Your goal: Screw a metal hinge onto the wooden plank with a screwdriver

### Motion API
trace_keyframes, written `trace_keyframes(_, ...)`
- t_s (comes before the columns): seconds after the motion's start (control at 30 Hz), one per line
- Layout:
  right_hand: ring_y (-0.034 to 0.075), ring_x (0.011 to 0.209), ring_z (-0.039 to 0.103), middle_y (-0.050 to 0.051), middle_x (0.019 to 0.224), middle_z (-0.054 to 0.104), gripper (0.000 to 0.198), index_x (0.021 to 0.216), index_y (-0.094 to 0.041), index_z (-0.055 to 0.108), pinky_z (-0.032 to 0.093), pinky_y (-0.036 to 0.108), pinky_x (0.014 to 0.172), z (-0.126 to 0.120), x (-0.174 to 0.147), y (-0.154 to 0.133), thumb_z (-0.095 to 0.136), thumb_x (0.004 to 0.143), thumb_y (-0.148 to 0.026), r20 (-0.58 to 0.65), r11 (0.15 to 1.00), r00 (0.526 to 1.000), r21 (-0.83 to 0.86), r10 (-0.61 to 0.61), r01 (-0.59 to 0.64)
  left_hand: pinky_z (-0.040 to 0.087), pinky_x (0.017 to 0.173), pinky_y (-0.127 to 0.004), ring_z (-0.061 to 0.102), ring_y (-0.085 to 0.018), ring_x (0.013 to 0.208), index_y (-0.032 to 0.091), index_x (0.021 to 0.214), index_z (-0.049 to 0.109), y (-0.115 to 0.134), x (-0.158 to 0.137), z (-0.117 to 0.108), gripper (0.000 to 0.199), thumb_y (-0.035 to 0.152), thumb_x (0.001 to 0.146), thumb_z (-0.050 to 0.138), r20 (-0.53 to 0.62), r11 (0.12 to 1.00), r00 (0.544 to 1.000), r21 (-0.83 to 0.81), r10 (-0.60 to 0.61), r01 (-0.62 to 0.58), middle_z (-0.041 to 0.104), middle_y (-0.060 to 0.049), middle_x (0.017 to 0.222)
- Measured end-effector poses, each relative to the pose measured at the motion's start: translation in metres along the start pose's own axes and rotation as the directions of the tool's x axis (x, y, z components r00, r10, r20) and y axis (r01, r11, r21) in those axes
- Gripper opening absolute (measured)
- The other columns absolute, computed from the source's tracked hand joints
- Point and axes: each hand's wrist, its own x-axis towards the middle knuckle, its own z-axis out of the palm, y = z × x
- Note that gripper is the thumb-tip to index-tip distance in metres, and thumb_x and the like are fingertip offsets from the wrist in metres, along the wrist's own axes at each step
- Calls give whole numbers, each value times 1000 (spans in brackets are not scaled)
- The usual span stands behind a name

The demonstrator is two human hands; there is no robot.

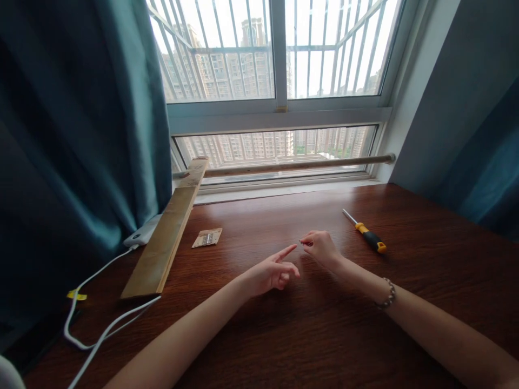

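My right hand (322, 248) is closed in a pinch above the table, with a small dark piece that looks like a screw (300, 242) poking out from its fingertips. Opposite it, my left hand (275, 271) points its stretched index finger at that tip, almost touching; its other fingers are loosely bent and hold nothing. To the right lies a screwdriver (368, 235) with a yellow and black handle, its shaft toward the window. Left of my hands is a small flat tan piece (198, 241) bearing small metal parts, too small to make out.
A wooden plank (164, 237) slants along the left side, its far end at the round rail (292, 166) before the window. Beside it are a white power strip or charger (141, 232) and a looping white cable (70, 316). Curtains hang left and right. The brown table (251, 340) spreads below.
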Motion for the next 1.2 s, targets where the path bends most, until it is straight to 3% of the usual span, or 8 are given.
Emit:
trace_keyframes(0.23, 15, 76, 60, 11, 86, 65, 25, 81, -10, 69, 42, 23, 72, -30, -3, 68, 44, 82, -9, -40, 935, 980, -295, 195, -198, 30, 48, -17, 40, -5, 51, 17, 136, 27, -3, 3, -5, 75, 14, 71, 63, -69, 998, 998, -59, -12, 8, 62, -7, 79)
trace_keyframes(0.43, 20, 82, 57, 16, 86, 62, 25, 75, -6, 66, 41, 26, 70, -31, -17, 99, 42, 80, -3, -17, 850, 970, -478, 243, -222, 37, 52, -17, 43, -5, 54, 12, 132, 34, -5, 4, -3, 70, 14, 70, 66, -121, 996, 993, -88, -7, -4, 63, -9, 81)
trace_keyframes(0.87, 19, 88, 55, 13, 92, 62, 26, 81, -11, 64, 39, 25, 72, -20, -32, 108, 38, 84, -6, -23, 829, 979, -529, 201, -182, 42, 57, -18, 49, -5, 57, 12, 126, 43, -7, 4, -6, 62, 18, 69, 68, -153, 997, 988, -77, -23, 11, 63, -9, 83)
trace_keyframes(1.2, 22, 75, 61, 12, 79, 64, 28, 75, -11, 62, 39, 27, 56, -14, -36, 98, 37, 85, -9, -46, 813, 982, -554, 183, -178, 42, 58, -17, 50, -5, 58, 11, 122, 47, -8, 5, -7, 57, 18, 69, 68, -146, 997, 989, -74, -22, 11, 63, -8, 82)
